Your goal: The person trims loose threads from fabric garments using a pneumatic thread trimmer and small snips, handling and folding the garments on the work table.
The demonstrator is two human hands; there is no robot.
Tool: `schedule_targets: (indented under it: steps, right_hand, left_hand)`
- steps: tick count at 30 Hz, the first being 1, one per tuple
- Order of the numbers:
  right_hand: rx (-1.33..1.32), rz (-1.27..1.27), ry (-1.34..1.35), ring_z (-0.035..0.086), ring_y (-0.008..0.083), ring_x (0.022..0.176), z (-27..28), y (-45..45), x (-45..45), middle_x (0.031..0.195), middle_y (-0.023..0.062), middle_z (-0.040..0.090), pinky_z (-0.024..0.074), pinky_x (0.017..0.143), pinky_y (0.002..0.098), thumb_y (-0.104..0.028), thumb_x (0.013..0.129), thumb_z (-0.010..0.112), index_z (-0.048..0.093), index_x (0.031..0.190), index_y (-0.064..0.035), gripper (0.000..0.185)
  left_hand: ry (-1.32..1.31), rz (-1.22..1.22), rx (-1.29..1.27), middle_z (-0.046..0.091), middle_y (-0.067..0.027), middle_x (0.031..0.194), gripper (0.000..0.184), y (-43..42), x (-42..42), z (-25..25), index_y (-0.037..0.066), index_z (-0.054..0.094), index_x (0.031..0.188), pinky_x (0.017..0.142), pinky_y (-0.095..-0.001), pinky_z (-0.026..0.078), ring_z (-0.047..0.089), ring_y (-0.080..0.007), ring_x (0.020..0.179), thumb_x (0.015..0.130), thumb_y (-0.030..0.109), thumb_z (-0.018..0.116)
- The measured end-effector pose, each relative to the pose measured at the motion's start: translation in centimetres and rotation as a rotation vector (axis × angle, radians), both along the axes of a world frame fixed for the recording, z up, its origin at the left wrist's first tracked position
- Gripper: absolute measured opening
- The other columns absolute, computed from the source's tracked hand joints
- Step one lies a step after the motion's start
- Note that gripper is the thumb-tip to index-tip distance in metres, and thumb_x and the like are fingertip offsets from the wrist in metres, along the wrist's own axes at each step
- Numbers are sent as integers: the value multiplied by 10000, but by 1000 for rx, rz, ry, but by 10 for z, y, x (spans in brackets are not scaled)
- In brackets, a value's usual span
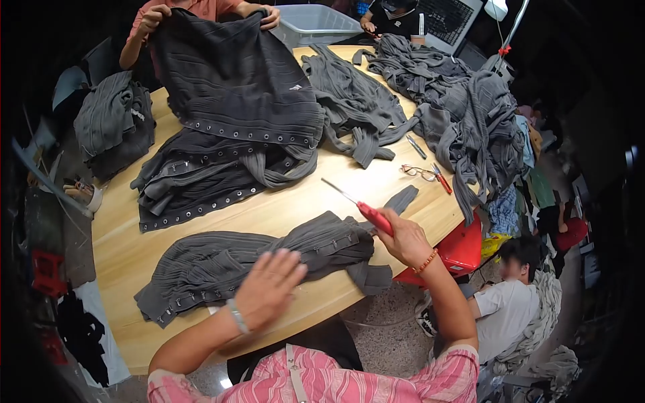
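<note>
One head-worn view (wide, dark-cornered) faces forward, down over the table.

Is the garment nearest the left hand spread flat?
No, bunched: the garment lies in a narrow, rumpled strip on the table, its ribbed fabric creased and overlapping.

ahead of me i see eyeglasses and a clear plastic bin; rightward, a person in white.
</note>
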State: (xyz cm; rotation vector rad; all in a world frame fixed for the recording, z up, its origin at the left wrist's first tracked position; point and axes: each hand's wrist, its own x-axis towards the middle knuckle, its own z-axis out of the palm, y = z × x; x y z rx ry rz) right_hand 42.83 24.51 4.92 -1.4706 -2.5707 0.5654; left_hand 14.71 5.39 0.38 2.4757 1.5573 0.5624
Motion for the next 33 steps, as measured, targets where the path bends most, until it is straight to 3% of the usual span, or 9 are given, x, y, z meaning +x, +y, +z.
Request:
schedule_targets:
  steps: [2,8,20,22,24,25,26,28,33]
  right_hand:
    - [10,37,17,646,431,822,4,-5,21,803,203,659,502,727,509,-310,918,642,552,1114,-123,285]
    - [-99,39,-161,650,419,799,37,-45,74,814,209,663,497,707,514,-329,917,638,589,1054,-107,265]
    - [-235,239,-256,651,422,738,51,-50,48,776,205,659,498,652,511,-408,908,633,586,1033,-89,347]
    - [-242,246,-220,652,421,740,52,-50,40,775,204,659,497,653,510,-405,914,627,579,1040,-91,342]
    - [-262,259,-185,652,419,743,56,-50,39,774,202,659,496,654,510,-402,919,621,572,1046,-94,337]
    - [-268,271,-189,653,418,746,59,-49,39,772,202,658,496,657,509,-401,924,615,568,1053,-95,335]
    - [-276,286,-194,654,417,750,61,-50,39,771,202,657,496,660,509,-400,929,610,564,1059,-97,333]
    - [-275,273,-215,654,417,753,58,-53,45,769,201,657,498,664,506,-401,928,612,565,1058,-97,333]
    - [-272,307,-217,660,416,757,58,-66,36,744,208,655,505,674,512,-346,918,618,562,1018,-75,295]
  left_hand:
    - [26,-116,-4,335,-192,1545,693,36,30,-8,58,391,1465,1183,-510,218,292,-362,1447,877,287,677]
    - [162,-200,-35,302,-167,1570,690,101,52,-43,51,359,1484,1202,-515,139,222,-343,1479,929,393,586]
    - [-37,-214,-25,361,-121,1556,559,92,52,-43,109,492,1412,1190,-541,154,267,-331,1466,918,344,609]
    - [-537,-190,-89,576,-106,1383,389,93,48,-58,75,586,1314,1194,-538,157,474,-300,1348,932,144,562]
    - [-1016,-102,-240,631,-131,1297,333,91,39,-62,37,613,1257,1178,-514,247,542,-287,1285,946,56,497]
    - [-1550,24,-386,645,-174,1233,319,91,41,-69,13,593,1240,1130,-477,364,574,-291,1239,951,23,458]
    - [-1897,14,-409,630,-207,1206,311,97,31,-73,11,531,1268,1080,-447,441,582,-322,1204,972,31,438]
    - [-2251,199,-400,610,-196,1184,327,104,15,-68,6,452,1318,1081,-456,438,592,-321,1161,997,63,438]
    - [-2172,106,-386,592,-183,1214,304,103,21,-72,17,483,1293,1067,-452,443,581,-318,1174,1049,189,424]
